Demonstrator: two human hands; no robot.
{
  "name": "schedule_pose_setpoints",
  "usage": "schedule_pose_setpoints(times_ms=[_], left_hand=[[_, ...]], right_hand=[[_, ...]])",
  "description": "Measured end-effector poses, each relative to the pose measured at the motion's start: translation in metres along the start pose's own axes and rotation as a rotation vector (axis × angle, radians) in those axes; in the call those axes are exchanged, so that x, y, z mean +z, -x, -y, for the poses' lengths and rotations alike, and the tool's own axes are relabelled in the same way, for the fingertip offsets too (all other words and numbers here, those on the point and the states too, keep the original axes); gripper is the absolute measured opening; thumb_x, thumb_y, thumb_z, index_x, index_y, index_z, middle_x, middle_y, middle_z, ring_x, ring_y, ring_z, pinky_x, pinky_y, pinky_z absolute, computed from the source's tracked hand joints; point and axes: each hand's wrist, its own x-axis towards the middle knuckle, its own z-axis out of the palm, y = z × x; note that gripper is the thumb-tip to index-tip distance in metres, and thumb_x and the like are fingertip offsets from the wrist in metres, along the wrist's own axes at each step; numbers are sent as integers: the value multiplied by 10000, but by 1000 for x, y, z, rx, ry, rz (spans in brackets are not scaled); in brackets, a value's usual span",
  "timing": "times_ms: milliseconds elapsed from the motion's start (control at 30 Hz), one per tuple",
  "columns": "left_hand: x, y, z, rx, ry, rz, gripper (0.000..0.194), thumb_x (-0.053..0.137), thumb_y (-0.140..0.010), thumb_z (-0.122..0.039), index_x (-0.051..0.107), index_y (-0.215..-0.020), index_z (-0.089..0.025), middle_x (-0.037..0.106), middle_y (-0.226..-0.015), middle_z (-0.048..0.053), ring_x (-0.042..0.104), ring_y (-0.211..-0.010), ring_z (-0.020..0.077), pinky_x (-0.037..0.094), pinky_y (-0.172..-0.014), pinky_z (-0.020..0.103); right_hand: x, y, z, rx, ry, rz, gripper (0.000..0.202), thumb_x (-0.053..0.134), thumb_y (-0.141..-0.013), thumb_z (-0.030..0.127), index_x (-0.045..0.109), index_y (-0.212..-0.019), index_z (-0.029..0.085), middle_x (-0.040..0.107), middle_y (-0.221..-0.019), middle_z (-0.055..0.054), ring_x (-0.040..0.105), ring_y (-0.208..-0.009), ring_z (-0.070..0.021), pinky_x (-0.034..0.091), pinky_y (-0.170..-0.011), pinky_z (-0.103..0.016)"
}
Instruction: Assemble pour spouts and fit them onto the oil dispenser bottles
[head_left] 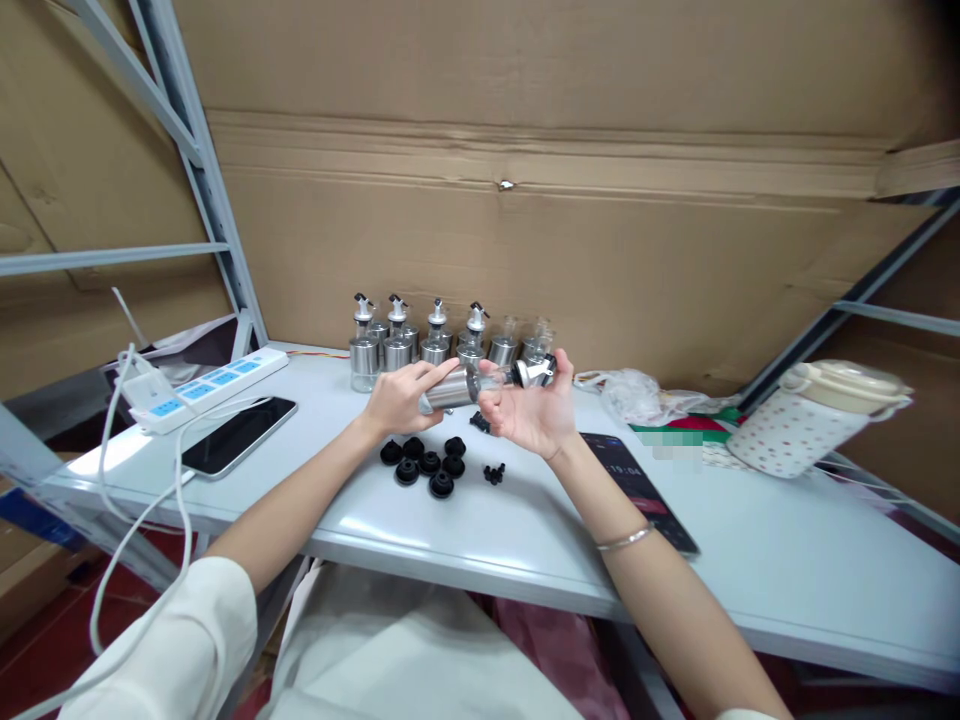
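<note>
An oil bottle (448, 391) of glass with a steel sleeve lies sideways in the air above the table. My left hand (403, 402) is wrapped around its body. At the neck end, my right hand (534, 408) has its fingers around the pourer top (534, 371), a silver spout with black parts. Below the hands, several round black caps (429, 462) lie grouped on the table. To their right is a small cluster of tiny black pieces (493, 474). More black parts (480, 422) lie partly hidden under the bottle.
Behind my hands stand several oil bottles (364, 355), some with pourer tops, some without. A phone (240, 437) and a power strip (210, 388) with white cables lie left. Another phone (637, 490), a plastic bag (637, 396) and a dotted white jug (810, 420) are right. Cardboard (525, 250) backs the table.
</note>
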Motion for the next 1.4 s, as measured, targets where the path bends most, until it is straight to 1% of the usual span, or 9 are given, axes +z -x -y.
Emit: schedule_pose_setpoints(times_ms=[133, 300, 533, 667, 833, 1000, 1200, 1333, 1400], left_hand=[[2, 0, 0, -17, 9, 12, 689, 575, -699, -335, 422, -1361, -219, 652, -1029, 42, 643, -886, 194, 513, -687, 260], [2, 0, 0, -22, 7, 23, 702, 574, -695, -318, 408, -1373, -240, 644, -1036, 35, 639, -894, 194, 506, -693, 259], [1, 0, 1, -23, 8, 21, 707, 588, -691, -315, 412, -1372, -243, 638, -1027, 30, 633, -892, 191, 498, -689, 256], [2, 0, 2, -15, 3, 19, 701, 577, -695, -312, 409, -1373, -252, 636, -1033, 27, 629, -892, 190, 499, -693, 257], [2, 0, 1, -4, -4, 12, 690, 583, -694, -305, 424, -1364, -257, 634, -1037, 30, 626, -898, 191, 500, -712, 261], [1, -1, 0, 0, -2, 19, 689, 589, -705, -304, 414, -1371, -264, 626, -1052, 38, 620, -911, 197, 505, -727, 272], [2, -1, 1, -6, 9, 37, 703, 634, -713, -297, 401, -1376, -272, 608, -1077, 51, 604, -949, 218, 509, -756, 299], [4, -4, 1, -27, 25, 32, 720, 663, -727, -254, 371, -1386, -249, 561, -1181, 89, 551, -1071, 249, 482, -866, 353], [5, -5, -1, -36, 39, 35, 733, 667, -741, -260, 342, -1397, -235, 543, -1217, 104, 535, -1101, 259, 467, -890, 374]], right_hand=[[1, -2, -3, -51, -26, 2, 738, 377, -645, 821, 517, -1001, 190, 687, -751, -79, 626, -606, -178, 499, -680, -349], [3, -2, -6, -59, -23, 36, 641, 460, -641, 768, 525, -928, 200, 690, -736, -80, 635, -623, -201, 475, -713, -370], [4, -2, -6, -94, 28, 62, 561, 492, -687, 683, 534, -964, 197, 692, -721, -46, 653, -645, -195, 462, -800, -377], [1, -2, -7, -119, 68, 52, 564, 449, -702, 690, 544, -967, 202, 703, -719, -37, 664, -656, -211, 464, -786, -399], [0, -2, -7, -129, 134, 25, 522, 455, -695, 661, 531, -950, 212, 696, -661, -16, 668, -621, -222, 462, -778, -416], [4, 0, -6, -134, 208, -20, 466, 422, -708, 638, 491, -910, 223, 664, -581, 19, 661, -560, -200, 470, -768, -385], [8, -1, -5, -125, 292, -53, 460, 441, -687, 642, 462, -877, 223, 635, -503, 22, 634, -487, -207, 499, -637, -375], [12, -2, -5, -136, 345, -60, 443, 465, -678, 636, 466, -850, 227, 611, -461, 38, 619, -432, -206, 502, -556, -358], [15, -2, -4, -158, 365, -80, 452, 456, -692, 657, 473, -835, 228, 600, -446, 45, 615, -412, -203, 502, -535, -350]])
